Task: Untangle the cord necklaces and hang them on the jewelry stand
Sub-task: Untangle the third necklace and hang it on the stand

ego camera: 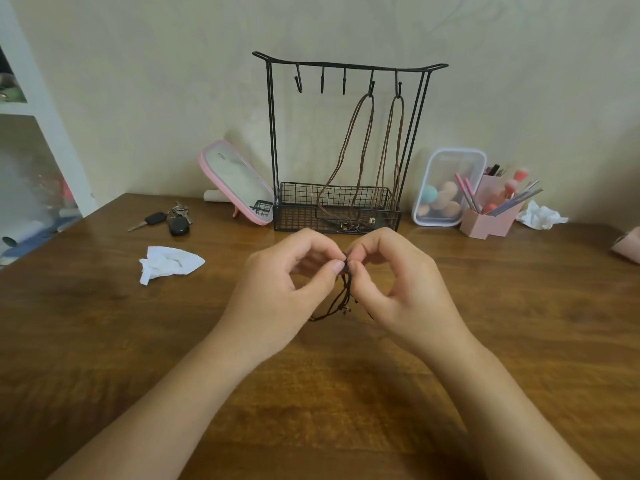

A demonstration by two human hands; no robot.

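A dark brown cord necklace (341,299) dangles in a tangled bunch between my hands, its lower loops touching the wooden table (104,323). My left hand (287,285) pinches the top of the tangle with thumb and forefinger. My right hand (398,282) pinches the same spot from the other side. Behind them stands the black wire jewelry stand (272,133) with several hooks. Two brown cord necklaces (365,147) hang from its two rightmost hooks, their lower ends lying in the stand's mesh basket (298,216).
A pink-framed mirror (235,185) leans left of the stand, with car keys (166,220) and a crumpled white tissue (166,265) in front. At the right are a clear box of makeup sponges (446,188), a pink brush holder (488,216) and another tissue (540,214).
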